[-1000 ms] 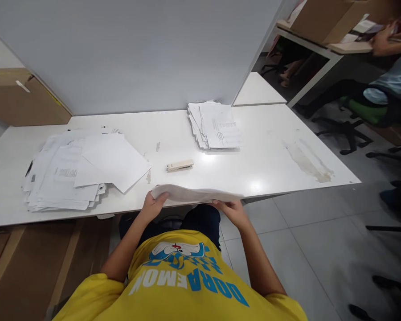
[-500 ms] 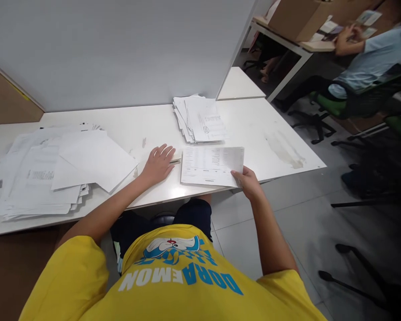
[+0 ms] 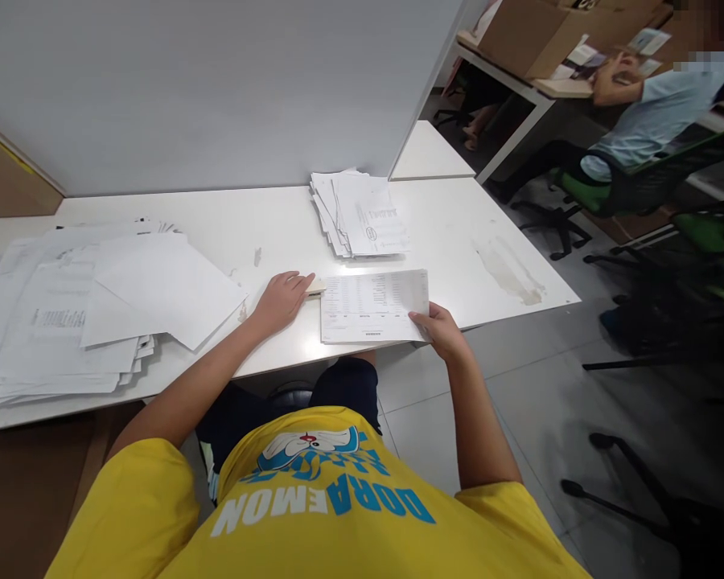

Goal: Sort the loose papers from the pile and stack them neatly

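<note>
My right hand (image 3: 443, 328) pinches the right edge of some printed sheets of paper (image 3: 371, 305), thumb on top. The sheets lie level at the table's front edge. On their left, my left hand (image 3: 283, 299) is laid over a small cream-coloured stapler (image 3: 316, 286), its fingers bent down onto it. Most of the stapler is hidden under the palm; only its front end shows. That end meets the upper left corner of the sheets. Whether the corner sits inside the jaw I cannot tell.
Behind the sheets lies a stack of papers (image 3: 368, 217) on the white table (image 3: 265, 217). A bigger, loose paper pile (image 3: 54, 322) covers the left side. A grey partition (image 3: 217, 96) closes the back. At right, a person (image 3: 657, 112) sits at another desk beside chairs.
The sheets have shifted left, so their left edge now meets the stapler. My left hand's fingers have come down and closer together over the stapler. The view has turned slightly.
</note>
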{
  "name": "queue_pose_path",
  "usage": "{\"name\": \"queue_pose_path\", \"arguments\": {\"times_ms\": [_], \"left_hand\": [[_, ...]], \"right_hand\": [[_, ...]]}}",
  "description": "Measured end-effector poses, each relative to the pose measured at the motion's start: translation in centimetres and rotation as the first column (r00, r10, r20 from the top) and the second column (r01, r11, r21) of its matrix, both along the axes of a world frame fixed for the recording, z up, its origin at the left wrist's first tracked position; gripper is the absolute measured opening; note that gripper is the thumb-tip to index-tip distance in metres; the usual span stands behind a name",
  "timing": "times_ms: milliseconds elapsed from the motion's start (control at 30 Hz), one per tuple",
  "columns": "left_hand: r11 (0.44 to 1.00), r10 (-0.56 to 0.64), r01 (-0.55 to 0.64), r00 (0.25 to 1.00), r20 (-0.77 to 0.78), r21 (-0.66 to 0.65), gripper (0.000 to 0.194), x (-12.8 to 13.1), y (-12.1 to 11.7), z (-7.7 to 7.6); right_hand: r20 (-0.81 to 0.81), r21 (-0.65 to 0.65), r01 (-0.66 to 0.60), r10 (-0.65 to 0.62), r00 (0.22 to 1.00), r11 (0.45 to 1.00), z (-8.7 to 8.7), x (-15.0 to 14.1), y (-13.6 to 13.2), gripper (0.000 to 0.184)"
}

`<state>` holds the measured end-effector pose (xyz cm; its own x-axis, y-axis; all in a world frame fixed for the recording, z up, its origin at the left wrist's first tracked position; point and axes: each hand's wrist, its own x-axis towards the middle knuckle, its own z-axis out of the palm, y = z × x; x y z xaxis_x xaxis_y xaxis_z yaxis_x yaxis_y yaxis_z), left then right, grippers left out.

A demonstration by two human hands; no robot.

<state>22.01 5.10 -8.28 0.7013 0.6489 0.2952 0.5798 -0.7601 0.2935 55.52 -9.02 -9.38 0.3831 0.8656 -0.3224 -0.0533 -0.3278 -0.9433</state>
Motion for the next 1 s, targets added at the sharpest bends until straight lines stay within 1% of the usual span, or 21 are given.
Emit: {"name": "queue_pose_path", "arguments": {"times_ms": [200,367,533,667,767,833,933,967,1000], "left_hand": [[1.0,-0.009,0.009,1.0,0.009,-0.002,0.044,0.1,0.2,-0.3],[1.0,-0.018,0.018,1.0,-0.019,-0.009,0.044,0.2,0.1,-0.1],[1.0,-0.027,0.027,1.0,0.006,0.006,0.039,0.3,0.1,-0.2],[0.997,-0.077,0.077,0.997,-0.013,0.007,0.039,0.4,0.4,-0.2],[0.991,-0.129,0.131,0.991,-0.038,0.038,0.038,0.3,0.6,-0.1],[0.989,-0.137,0.139,0.99,-0.039,0.053,0.037,0.3,0.6,0.0],[0.992,-0.114,0.115,0.993,-0.016,0.057,0.038,0.2,0.6,-0.1],[0.992,-0.109,0.109,0.994,-0.004,0.058,0.039,0.2,0.5,-0.2],[0.993,-0.104,0.103,0.995,0.009,0.059,0.039,0.1,0.5,-0.3]], "right_hand": [[-0.043,0.04,-0.017,0.019,0.999,0.999,0.0,0.2,-0.7,0.049],[-0.01,0.012,-0.067,0.067,0.998,0.998,0.4,0.0,-0.4,0.043],[0.014,-0.016,-0.084,0.084,0.996,0.996,0.4,-0.1,-0.3,0.043],[0.042,-0.039,-0.074,0.076,0.996,0.996,0.6,-0.1,-0.2,0.045],[0.097,-0.047,-0.081,0.085,0.992,0.996,1.9,0.0,0.7,0.041],[0.148,-0.031,-0.111,0.114,0.982,0.993,3.6,0.4,1.6,0.038],[0.257,-0.039,-0.168,0.172,0.951,0.985,6.5,1.4,2.5,0.031],[0.311,-0.043,-0.16,0.165,0.936,0.986,7.4,1.7,2.6,0.028],[0.366,-0.033,-0.123,0.127,0.922,0.992,8.0,1.9,2.6,0.025]]}}
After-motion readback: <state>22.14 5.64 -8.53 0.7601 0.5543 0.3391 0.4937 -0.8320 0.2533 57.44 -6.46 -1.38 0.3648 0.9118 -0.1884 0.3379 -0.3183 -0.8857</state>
